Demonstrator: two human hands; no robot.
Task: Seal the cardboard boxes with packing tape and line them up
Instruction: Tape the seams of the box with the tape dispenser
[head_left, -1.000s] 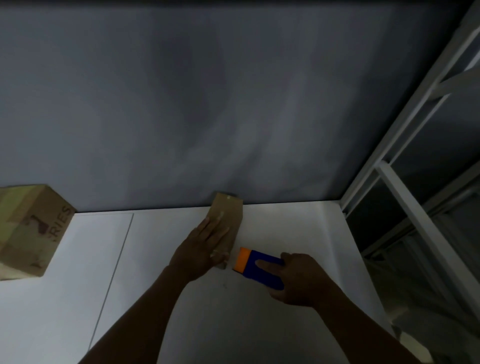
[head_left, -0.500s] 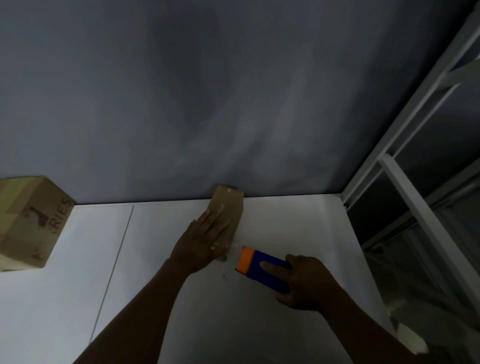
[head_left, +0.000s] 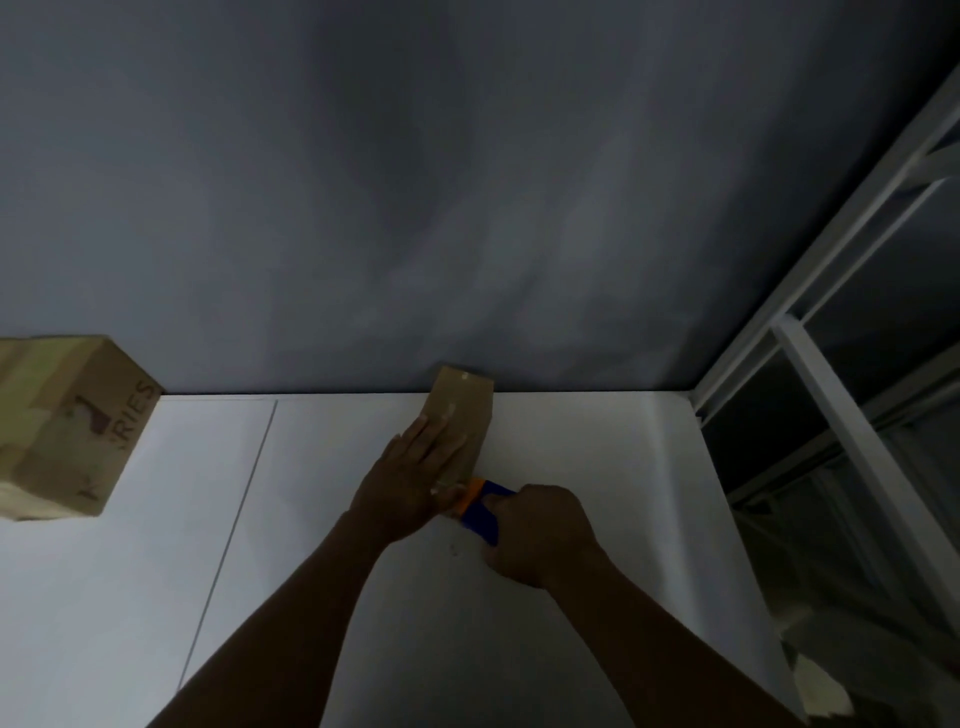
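A small brown cardboard box (head_left: 464, 410) lies on the white table (head_left: 311, 545), its far end against the grey wall. My left hand (head_left: 415, 478) rests flat on its near half with straight fingers. My right hand (head_left: 535, 535) grips a blue tape dispenser with an orange front (head_left: 480, 506), held at the box's near end, close to my left hand. A thin strip of clear tape seems to run between the dispenser and the box. A larger brown box (head_left: 67, 426) with printed letters stands at the far left.
The grey wall (head_left: 467, 208) closes the table's far side. A white metal frame (head_left: 831, 389) stands past the table's right edge. A pale object (head_left: 821, 696) lies low at the right. A seam (head_left: 228, 535) runs down the tabletop.
My right hand has brought the dispenser up to the near end of the small box, after drawing it slightly away half a second before. My left hand stays flat on the box.
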